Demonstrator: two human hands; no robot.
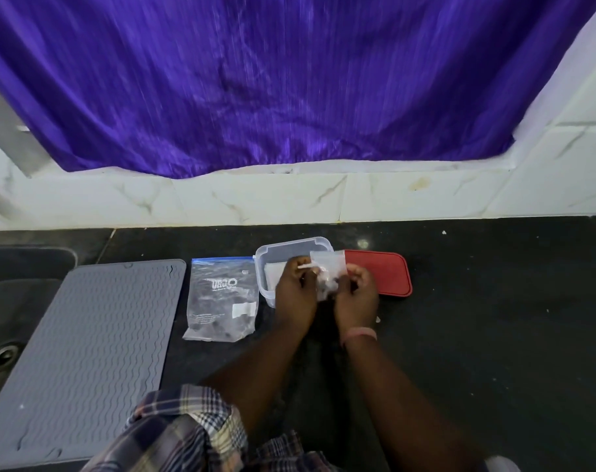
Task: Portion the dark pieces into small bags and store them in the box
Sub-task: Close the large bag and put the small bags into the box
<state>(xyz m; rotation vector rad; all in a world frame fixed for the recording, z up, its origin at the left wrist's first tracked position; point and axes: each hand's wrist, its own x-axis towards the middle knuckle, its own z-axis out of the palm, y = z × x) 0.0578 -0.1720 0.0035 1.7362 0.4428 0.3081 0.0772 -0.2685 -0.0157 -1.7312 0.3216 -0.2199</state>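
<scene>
Two hands close their grip on one small clear bag [327, 274], held up just above the near edge of the box: the left hand [294, 291] has its fingers curled round the bag's left side and a thin white strip at its mouth, while the right hand [356, 294] pinches the bag's right side with bent fingers. Dark pieces show dimly through the plastic between the two hands; how many cannot be told. A pink band [361, 333] circles the right wrist, and a rolled plaid sleeve [187, 424] covers the left arm near the bottom of the picture.

Right behind the hands stands the clear plastic box [291, 248], open, with something pale lying inside, partly hidden by the left hand. Its red lid [388, 274] lies flat on the table just to the right of the box, touching or nearly touching it. To the left of the box a large zip bag [221, 298] with a blue seal and white lettering lies flat, dark pieces [218, 327] gathered toward its near end.

Farther left, a grey ribbed mat [95, 349] lies over the edge of a dark sink [3, 356]. The black table [494, 318] runs back to a white marbled ledge [289, 199], above which hangs a purple curtain [272, 80].
</scene>
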